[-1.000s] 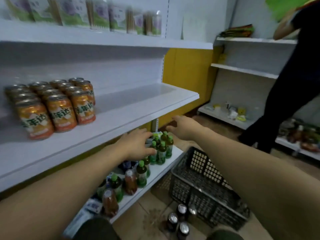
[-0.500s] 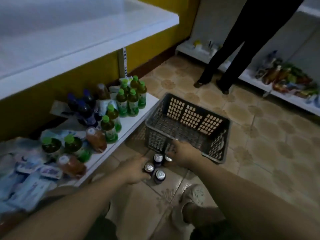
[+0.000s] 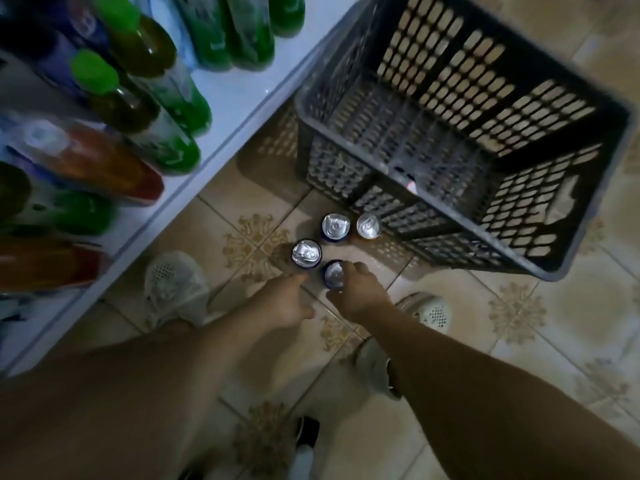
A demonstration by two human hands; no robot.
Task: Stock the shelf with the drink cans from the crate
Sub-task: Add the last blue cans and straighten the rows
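Several dark drink cans with silver tops stand on the tiled floor in front of the dark grey crate (image 3: 519, 209). My right hand (image 3: 360, 294) grips the nearest can (image 3: 333, 273) from above, with the thumb and fingers curled round its rim. My left hand (image 3: 282, 301) sits just left of it, and its fingers reach towards another can (image 3: 307, 252) without touching. Two more cans (image 3: 335, 227) (image 3: 369, 225) stand against the crate's near wall. I see no cans inside the crate.
At the left, the white bottom shelf (image 3: 221, 140) holds green-capped bottles (image 3: 166, 98) and orange-brown ones (image 3: 104, 161). My shoes (image 3: 176, 285) (image 3: 429, 310) stand on the floor on either side of the hands.
My view has dropped from the upper shelf to the floor. Both hands came down to the cans, and my right hand has taken hold of the nearest can.
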